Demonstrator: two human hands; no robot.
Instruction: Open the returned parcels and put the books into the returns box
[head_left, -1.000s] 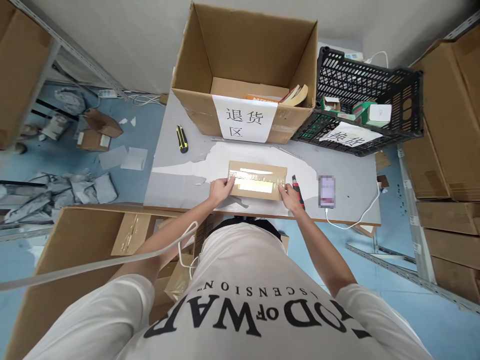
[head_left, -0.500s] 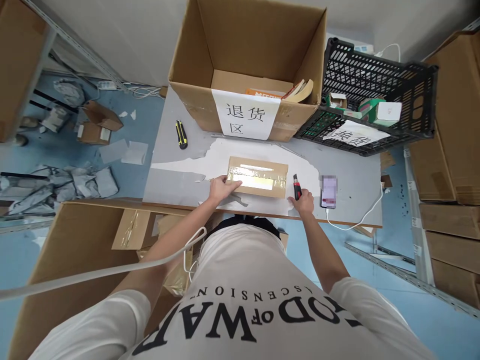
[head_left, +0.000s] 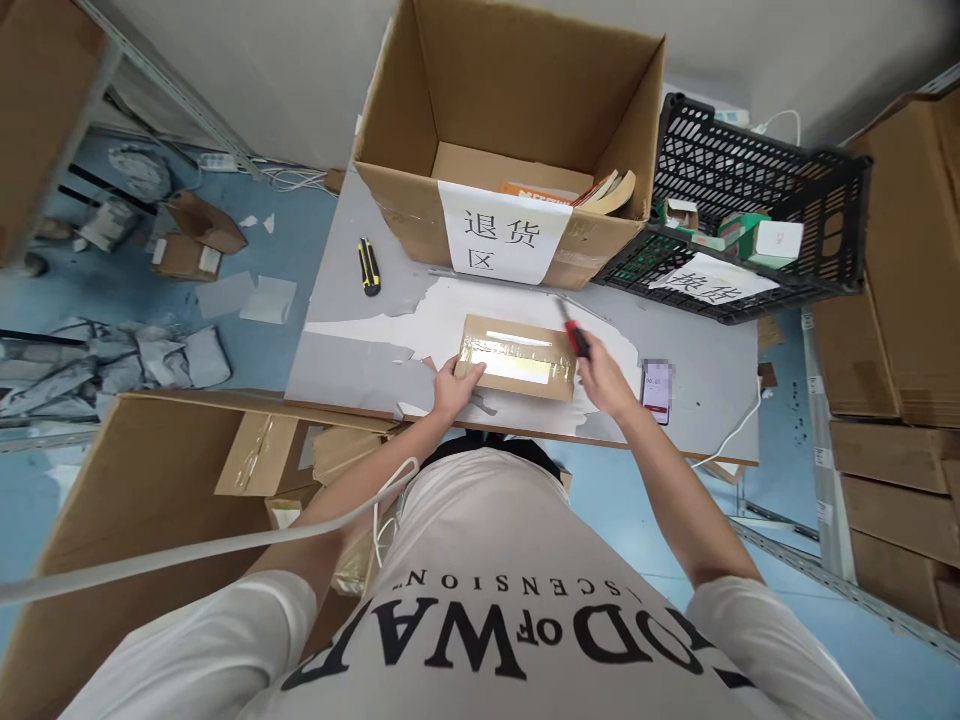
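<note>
A small taped cardboard box [head_left: 525, 388] with a pale label lies flat on the table in front of me. My left hand [head_left: 456, 385] grips its left end, thumb on top and fingers at the side. In my right hand [head_left: 601, 375] is a red and black utility knife [head_left: 576, 338], its blade pointing up and away over the box's right end. Whether the blade touches the cardboard I cannot tell. A second utility knife, yellow and black [head_left: 369, 267], lies on the table at the left.
Behind the box stands a large open carton [head_left: 409, 215] with books inside. Beside it is a black plastic crate [head_left: 825, 285] holding small boxes. A phone [head_left: 656, 390] on a white cable lies at the right. Another big carton [head_left: 172, 500] stands below the table's left side.
My right hand has picked up the red and black utility knife from the table and raised it to the box's right end. My left hand stays on the box.
</note>
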